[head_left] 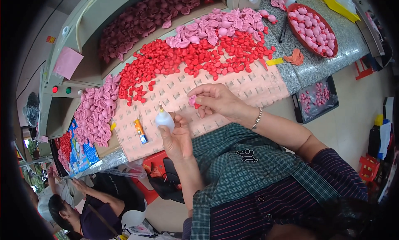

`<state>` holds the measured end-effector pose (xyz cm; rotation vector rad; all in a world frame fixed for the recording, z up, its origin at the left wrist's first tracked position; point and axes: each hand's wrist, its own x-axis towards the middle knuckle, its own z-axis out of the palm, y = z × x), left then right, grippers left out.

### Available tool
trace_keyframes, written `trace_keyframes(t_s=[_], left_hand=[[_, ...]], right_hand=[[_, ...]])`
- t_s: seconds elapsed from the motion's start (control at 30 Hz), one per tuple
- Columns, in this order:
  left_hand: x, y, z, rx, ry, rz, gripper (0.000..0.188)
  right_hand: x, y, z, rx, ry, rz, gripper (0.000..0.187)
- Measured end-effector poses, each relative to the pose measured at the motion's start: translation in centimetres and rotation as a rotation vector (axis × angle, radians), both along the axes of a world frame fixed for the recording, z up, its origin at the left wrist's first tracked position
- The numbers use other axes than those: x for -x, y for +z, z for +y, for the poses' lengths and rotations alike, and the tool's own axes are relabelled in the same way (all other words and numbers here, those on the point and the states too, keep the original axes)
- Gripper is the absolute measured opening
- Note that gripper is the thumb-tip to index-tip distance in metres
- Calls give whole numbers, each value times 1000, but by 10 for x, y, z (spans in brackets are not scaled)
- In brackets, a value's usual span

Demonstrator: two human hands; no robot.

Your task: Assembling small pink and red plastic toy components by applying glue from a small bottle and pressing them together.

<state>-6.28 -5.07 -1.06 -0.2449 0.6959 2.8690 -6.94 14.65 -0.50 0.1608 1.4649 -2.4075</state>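
My left hand [178, 141] is closed round a small white squeeze bottle [164, 120] with a thin needle tip pointing up and away from me. To its right, my right hand [222, 102] pinches a small pink moulded piece [192, 100], with a bit of red [197, 106] showing under it at the fingertips. Whether the two are joined I cannot tell. Both hands hover over a peach patterned cloth [208, 86]. On the cloth, left of the bottle, lies an orange and blue tube or small box [140, 131].
Red pieces [166, 57] and pink pieces [224, 24] are heaped along the far side. Another pink heap [95, 115] lies left. A red-brown basket [294, 38] of pink-and-red pieces stands far right. A black tray [306, 115] sits lower right. Other people [97, 213] work lower left.
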Motion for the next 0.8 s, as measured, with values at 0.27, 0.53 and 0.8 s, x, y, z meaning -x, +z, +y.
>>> trace_keyframes(t_s=[0.27, 0.53, 0.8], left_hand=[[-9, -3, -9, 374, 62, 196, 52], [-20, 18, 14, 895, -45, 513, 54], [-46, 44, 60, 941, -364, 721, 42]], right_hand=[[4, -7, -29, -881, -227, 552, 17], [-22, 15, 18, -800, -481, 493, 18], [-74, 9, 206, -1663, -855, 719, 22]])
